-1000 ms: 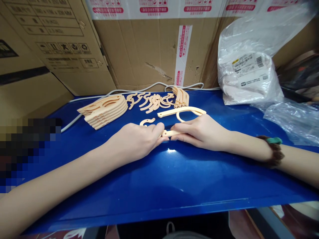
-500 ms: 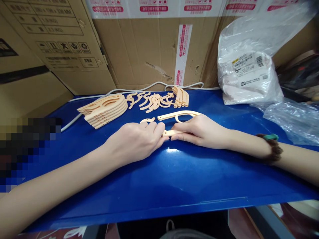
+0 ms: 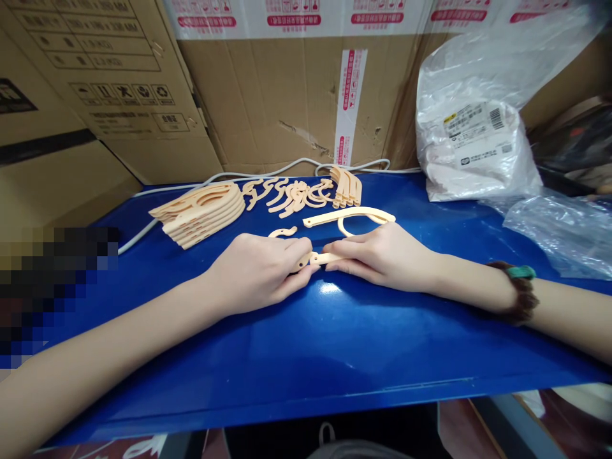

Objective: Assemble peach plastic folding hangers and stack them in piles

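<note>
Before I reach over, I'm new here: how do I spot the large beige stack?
Find the blue table, then its far side, beyond the left hand. The beige stack sits there, left of small hooks. It is the leftmost and largest pile, its long layers neatly aligned.

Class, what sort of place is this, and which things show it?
Probably a small workshop or packing corner: cardboard boxes, a barcode-labelled plastic bag and a stack of matching beige parts.
</note>
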Available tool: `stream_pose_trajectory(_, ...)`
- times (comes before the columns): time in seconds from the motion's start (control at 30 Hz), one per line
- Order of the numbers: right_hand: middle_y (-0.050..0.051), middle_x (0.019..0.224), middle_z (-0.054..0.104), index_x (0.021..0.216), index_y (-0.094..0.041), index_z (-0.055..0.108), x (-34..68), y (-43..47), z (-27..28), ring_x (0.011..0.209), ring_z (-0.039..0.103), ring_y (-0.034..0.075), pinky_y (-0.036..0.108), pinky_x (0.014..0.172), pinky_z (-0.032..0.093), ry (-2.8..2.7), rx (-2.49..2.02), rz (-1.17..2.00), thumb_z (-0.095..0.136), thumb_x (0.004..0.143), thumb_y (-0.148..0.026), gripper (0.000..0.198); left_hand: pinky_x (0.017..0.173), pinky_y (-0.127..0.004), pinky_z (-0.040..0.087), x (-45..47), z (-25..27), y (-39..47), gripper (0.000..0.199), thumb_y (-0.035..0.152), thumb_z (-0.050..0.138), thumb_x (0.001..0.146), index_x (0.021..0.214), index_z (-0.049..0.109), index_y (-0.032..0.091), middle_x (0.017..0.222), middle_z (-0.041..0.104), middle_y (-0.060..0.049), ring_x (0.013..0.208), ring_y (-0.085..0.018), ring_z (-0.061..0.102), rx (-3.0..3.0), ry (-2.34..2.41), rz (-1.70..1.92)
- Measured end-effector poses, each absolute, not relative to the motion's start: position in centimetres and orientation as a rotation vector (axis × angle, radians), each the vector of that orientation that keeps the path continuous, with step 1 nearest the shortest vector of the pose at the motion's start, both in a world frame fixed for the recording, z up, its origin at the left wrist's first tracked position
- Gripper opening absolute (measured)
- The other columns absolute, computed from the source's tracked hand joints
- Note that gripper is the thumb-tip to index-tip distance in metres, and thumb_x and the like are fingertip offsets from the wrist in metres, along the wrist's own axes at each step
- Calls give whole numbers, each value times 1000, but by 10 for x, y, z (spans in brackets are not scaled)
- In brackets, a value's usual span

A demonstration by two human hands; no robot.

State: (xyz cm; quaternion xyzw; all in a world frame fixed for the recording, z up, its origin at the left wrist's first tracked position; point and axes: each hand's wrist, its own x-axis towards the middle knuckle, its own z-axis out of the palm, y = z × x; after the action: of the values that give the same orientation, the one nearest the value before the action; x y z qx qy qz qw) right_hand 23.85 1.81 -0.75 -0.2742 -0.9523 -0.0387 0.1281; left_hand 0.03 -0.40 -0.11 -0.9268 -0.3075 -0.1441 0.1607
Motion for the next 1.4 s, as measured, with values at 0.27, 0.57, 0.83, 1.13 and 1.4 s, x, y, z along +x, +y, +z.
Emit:
stream_pose_trajectory(0.27,4,86,76,111,-21,69,240,19,-9,67,67,16,26,53,31,-2760,-770,-108,34,103,-44,42,45,-25,23,1,0,-3,26,32,43,96,77,55,19,57,63,3,48,-15,60,-2679,-891,-437)
stream_pose_trajectory(0.57,5,87,76,112,-21,69,238,19,-8,67,66,16,26,56,34,-2773,-785,-42,37,103,-43,40,44,-25,22,2,-1,-3,25,31,44,95,77,56,18,57,64,2,48,-16,62,-2685,-896,-426)
stream_pose_trajectory(0.83,5,90,76,112,-21,69,238,19,-9,70,67,16,26,57,36,-2773,-800,-35,39,102,-42,38,44,-25,22,1,-1,-3,26,31,43,95,78,56,18,56,63,2,47,-15,61,-2680,-877,-420)
stream_pose_trajectory(1.13,4,90,76,112,-21,69,239,21,-9,69,66,16,27,56,34,-2784,-785,0,42,102,-39,34,44,-24,23,3,-4,-4,24,28,44,94,74,55,19,55,63,3,47,-14,60,-2680,-870,-449)
stream_pose_trajectory(1.4,4,90,76,112,-21,68,238,20,-8,69,65,16,27,55,30,-2786,-792,6,41,102,-40,35,43,-24,23,4,-3,-5,23,28,46,92,74,54,19,55,61,3,46,-13,59,-2661,-868,-471)
